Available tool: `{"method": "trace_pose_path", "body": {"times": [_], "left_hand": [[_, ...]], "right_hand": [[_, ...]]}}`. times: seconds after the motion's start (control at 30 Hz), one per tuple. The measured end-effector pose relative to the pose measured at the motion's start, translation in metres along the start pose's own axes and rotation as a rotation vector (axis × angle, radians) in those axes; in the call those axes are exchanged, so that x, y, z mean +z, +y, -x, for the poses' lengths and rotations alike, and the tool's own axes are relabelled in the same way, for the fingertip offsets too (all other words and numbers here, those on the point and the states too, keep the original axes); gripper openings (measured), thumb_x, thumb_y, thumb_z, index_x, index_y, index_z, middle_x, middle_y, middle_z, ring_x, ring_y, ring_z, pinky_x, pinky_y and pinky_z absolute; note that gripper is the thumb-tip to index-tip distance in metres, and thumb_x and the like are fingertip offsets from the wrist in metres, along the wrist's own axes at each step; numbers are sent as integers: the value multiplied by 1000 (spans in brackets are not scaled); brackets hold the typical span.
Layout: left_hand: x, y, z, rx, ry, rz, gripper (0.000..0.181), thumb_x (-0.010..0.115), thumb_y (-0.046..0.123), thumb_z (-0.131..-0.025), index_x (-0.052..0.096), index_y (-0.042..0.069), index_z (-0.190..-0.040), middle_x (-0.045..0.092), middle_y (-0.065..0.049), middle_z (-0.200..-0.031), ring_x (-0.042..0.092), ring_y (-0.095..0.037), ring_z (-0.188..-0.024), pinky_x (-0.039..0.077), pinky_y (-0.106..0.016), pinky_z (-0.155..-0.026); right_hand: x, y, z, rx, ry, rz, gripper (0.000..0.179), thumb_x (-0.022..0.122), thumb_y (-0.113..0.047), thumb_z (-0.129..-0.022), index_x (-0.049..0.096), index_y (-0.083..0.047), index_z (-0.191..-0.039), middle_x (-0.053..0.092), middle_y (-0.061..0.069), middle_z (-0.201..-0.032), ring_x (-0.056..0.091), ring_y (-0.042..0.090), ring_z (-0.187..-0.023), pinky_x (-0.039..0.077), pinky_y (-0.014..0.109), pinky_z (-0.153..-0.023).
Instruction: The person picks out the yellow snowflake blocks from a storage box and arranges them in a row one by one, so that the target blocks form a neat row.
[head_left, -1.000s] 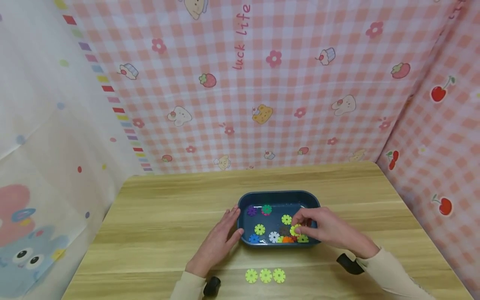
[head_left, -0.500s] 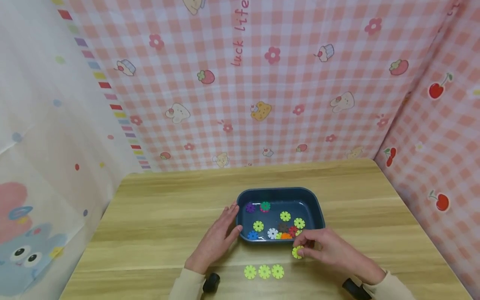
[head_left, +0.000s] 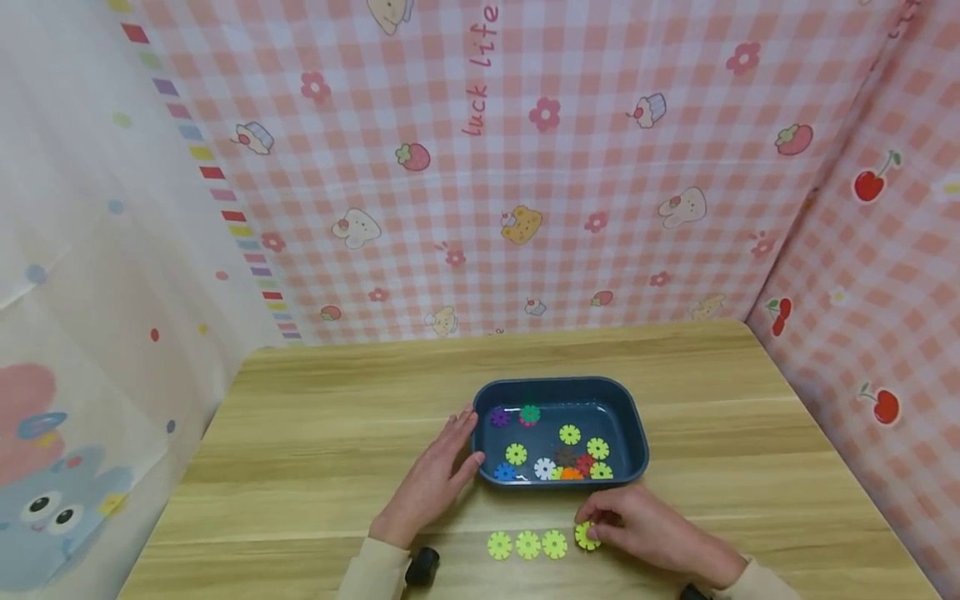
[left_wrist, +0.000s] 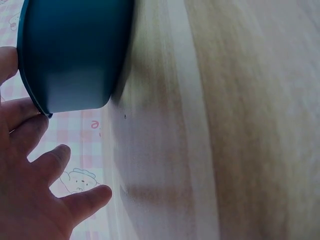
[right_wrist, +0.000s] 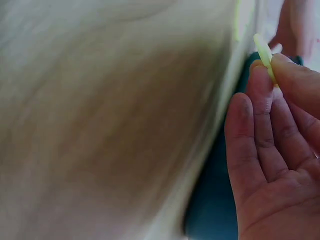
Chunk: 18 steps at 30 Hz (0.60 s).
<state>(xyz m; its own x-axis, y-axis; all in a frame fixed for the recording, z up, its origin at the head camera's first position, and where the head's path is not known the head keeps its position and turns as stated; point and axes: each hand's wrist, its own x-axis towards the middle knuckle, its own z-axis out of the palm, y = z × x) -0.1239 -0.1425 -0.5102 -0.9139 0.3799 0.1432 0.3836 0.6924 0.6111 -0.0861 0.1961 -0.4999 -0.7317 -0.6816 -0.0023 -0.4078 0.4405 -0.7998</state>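
My right hand (head_left: 637,527) pinches a yellow-green notched plastic disc (head_left: 584,537) between thumb and fingers, low over the table in front of the tray. The right wrist view shows that disc (right_wrist: 265,54) edge-on at the fingertips. Just left of it, several matching yellow-green discs (head_left: 528,545) lie in a row on the wood. My left hand (head_left: 431,483) rests against the left end of the dark blue tray (head_left: 558,483), fingers spread. In the left wrist view, its fingertips touch the tray's rim (left_wrist: 30,95).
Inside the tray lie several loose discs: a purple disc (head_left: 499,417), a green disc (head_left: 529,413), a blue disc (head_left: 505,472), a white disc (head_left: 544,469), a red disc (head_left: 584,464) and more yellow-green ones. Patterned cloth (head_left: 480,192) hangs behind the wooden table (head_left: 337,433).
My right hand has lifted a yellow-green disc out of the tray and carried it toward me, to the right end of the row. The left hand stays at the tray.
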Motion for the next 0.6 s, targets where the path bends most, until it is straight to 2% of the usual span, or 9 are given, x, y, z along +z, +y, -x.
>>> {"method": "trace_pose_path", "body": {"times": [0.2, 0.6], "left_hand": [[1, 0, 0, -9, 0, 4, 64, 48, 44, -110, 35, 11, -162, 26, -1, -170, 25, -35, -155, 27, -56, -123], [0, 0, 0, -2, 5, 11, 64, 49, 43, -110, 35, 9, -162, 26, -2, -170, 25, -35, -155, 26, -54, -124]], "right_hand": [[6, 5, -4, 51, -21, 31, 9, 76, -16, -96, 76, -19, -104, 67, -17, -94, 58, -2, -80, 56, 21, -70], [10, 4, -7, 72, -32, 110, 11, 78, -16, -93, 75, -23, -102, 62, -19, -91, 54, -3, -79, 53, 19, -67]]}}
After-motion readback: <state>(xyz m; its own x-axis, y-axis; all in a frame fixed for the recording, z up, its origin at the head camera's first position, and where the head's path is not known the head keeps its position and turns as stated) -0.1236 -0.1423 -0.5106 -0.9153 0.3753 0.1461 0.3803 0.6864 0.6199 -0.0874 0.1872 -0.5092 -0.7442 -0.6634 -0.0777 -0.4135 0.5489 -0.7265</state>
